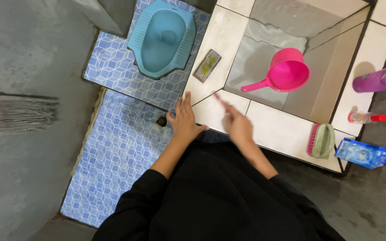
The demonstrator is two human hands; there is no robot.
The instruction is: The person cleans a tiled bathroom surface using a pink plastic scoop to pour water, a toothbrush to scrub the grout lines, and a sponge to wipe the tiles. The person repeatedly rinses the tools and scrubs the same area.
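My left hand [184, 119] rests flat, fingers spread, on the corner of the white tiled rim [282, 129] of a water basin. My right hand [236, 122] hovers just beside it over the rim, blurred, with a finger stretched toward the basin; nothing shows in either hand. A pink water dipper [284, 73] floats in the basin water. A brown scouring pad [207, 65] lies on the rim farther ahead. My black sleeves and clothing fill the lower middle of the view.
A blue squat toilet [161, 38] sits on blue patterned floor tiles with a floor drain [161, 121]. A green and pink scrub brush [321, 141], blue packet [362, 153], small red-capped bottle [366, 118] and purple bottle [380, 79] line the right rim. An orange-headed broom [16, 114] lies left.
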